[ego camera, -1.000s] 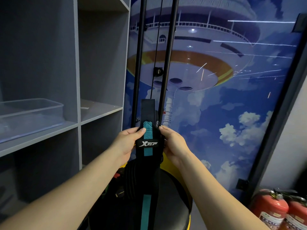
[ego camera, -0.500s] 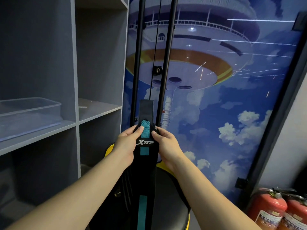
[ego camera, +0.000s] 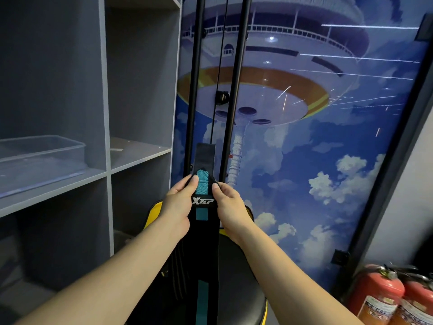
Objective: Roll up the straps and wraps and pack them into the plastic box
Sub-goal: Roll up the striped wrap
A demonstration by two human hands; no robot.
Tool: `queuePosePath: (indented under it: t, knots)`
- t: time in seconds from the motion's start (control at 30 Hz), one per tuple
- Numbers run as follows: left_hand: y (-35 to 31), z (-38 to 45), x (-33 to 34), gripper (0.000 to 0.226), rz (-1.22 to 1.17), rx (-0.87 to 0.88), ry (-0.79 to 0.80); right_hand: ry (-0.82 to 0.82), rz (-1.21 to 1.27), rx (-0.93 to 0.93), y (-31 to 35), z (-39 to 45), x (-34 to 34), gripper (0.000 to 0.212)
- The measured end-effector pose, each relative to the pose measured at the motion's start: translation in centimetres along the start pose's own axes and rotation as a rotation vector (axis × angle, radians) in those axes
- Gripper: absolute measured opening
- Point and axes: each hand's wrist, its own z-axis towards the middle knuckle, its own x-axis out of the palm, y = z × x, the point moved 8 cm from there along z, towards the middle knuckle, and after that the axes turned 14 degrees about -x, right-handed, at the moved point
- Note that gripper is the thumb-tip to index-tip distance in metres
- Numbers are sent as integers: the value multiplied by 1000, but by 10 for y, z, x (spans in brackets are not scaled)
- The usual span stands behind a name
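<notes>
- Head view looks down two bare forearms, and both hands meet on one black wrap (ego camera: pixel 203 231) with a teal stripe and a white logo patch.
- Left hand (ego camera: pixel 179 202) pinches the wrap's left edge at the fold, thumb on the teal cloth; right hand (ego camera: pixel 228 206) pinches the right edge just across from it. Both are gripping, neither is free.
- Long axis runs straight up and down: the wrap hangs from the hands toward the lower edge of the view, and a short black tab stands up above the fingers.
- The folded teal tip sits right between the two thumbs, so I judge the roll is only just starting, with nearly the whole length left to wind.
- Both hands are equally near; the roll calls for winding downward along that hanging length.
- More dark straps (ego camera: pixel 179 273) hang just left of the wrap, close enough to get caught up in the rolling.
- Below lies a round black stool (ego camera: pixel 241 289) with a yellow rim.
- The plastic box (ego camera: pixel 42 158) sits on the shelf (ego camera: pixel 54 195) well off to the left, about level with the hands; it looks clear and I see nothing inside it.
- Two black poles (ego camera: pixel 194 102) rise just behind the wrap, in front of a blue mural (ego camera: pixel 316 160), and may crowd the fingers.
- Two red fire extinguishers (ego camera: pixel 379 294) stand low on the right, well apart from the work.
</notes>
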Motion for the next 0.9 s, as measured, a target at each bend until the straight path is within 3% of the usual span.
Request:
queuePosePath:
  t: [0.23, 0.37, 0.43, 0.5, 0.57, 0.7, 0.8, 0.9]
  knots:
    - [-1, 0, 1, 23, 124, -31, 48, -172, -31, -51, -1, 5, -13, 22]
    - [-5, -1, -6, 14, 229, -48, 58, -154, 11, -47, 4, 9, -17, 20]
    - [-10, 1, -13, 22, 211, 6, -12, -223, -187, -128, 15, 8, -27, 19]
    - [-12, 1, -15, 33, 201, 47, -65, -324, -579, -338, 40, 2, -36, 19]
    - [-14, -1, -11, 36, 227, 98, -56, -271, -717, -494, 53, -3, -23, 14]
    - [-18, -9, 3, 28, 357, 167, 23, -145, -604, -396, 42, -4, -9, 29]
    - [-18, -8, 10, 26, 451, 197, 84, -97, -344, -243, 25, 2, -5, 42]
    - [-21, -4, 11, 41, 509, 212, 96, -57, -279, -221, 22, 5, -2, 33]
